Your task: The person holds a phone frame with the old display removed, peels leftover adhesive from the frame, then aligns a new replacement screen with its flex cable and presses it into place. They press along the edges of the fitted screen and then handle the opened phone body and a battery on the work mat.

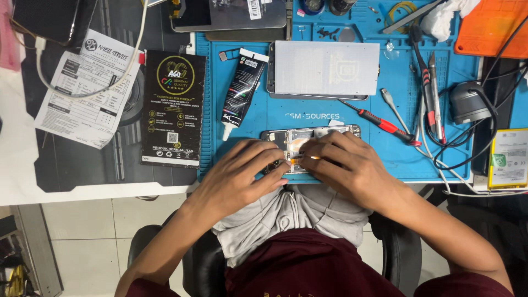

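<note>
Blue work mat (pixel 330 118) carries opened phone (pixel 308 137); glue tube (pixel 242 88); red screwdriver (pixel 379 124); tweezers (pixel 432 93).

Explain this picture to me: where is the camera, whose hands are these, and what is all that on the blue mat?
There is no machine here. A camera worn on a person's head looks down at their own two bare hands. The left hand and right hand both rest on an opened phone at the near edge of a blue work mat. The right fingers pinch something small and orange; what it is I cannot tell. Farther back lie a white-covered phone panel, a black glue tube, a red-handled screwdriver and a black packaging box.
</note>
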Motion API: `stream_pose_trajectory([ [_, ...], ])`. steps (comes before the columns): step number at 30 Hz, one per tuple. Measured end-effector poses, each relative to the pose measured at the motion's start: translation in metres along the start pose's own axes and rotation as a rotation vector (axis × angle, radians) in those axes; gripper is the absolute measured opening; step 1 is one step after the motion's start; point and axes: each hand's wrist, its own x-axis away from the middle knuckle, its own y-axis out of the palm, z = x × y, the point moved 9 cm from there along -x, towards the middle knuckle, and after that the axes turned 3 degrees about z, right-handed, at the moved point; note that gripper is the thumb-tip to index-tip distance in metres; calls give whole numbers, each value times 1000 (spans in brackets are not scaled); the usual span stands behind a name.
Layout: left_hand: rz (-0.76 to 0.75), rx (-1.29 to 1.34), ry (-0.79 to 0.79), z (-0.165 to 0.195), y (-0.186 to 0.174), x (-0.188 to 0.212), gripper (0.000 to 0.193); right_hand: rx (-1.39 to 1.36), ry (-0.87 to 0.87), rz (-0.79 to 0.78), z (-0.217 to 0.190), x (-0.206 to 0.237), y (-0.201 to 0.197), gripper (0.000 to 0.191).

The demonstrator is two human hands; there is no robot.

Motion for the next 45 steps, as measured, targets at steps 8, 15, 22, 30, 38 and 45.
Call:
stream_pose_trajectory([
  [8,-15,-104,61,4,6,4,29,-13,27,21,-5,-1,-2,33],
  [15,-16,-138,97,8,8,6,28,-17,52,12,-7,-1,-2,31],
  [22,-32,-187,104,9,13,10,27,12,60,-25,-7,3,2,34],
  [30,-37,-185,116,11,13,8,25,31,39,-56,-8,6,5,39],
  [38,-63,-188,106,12,14,7,20,73,-2,-52,-9,14,9,39],
  [45,-90,-192,104,11,15,8,14,123,-30,-31,-11,18,12,37],
])
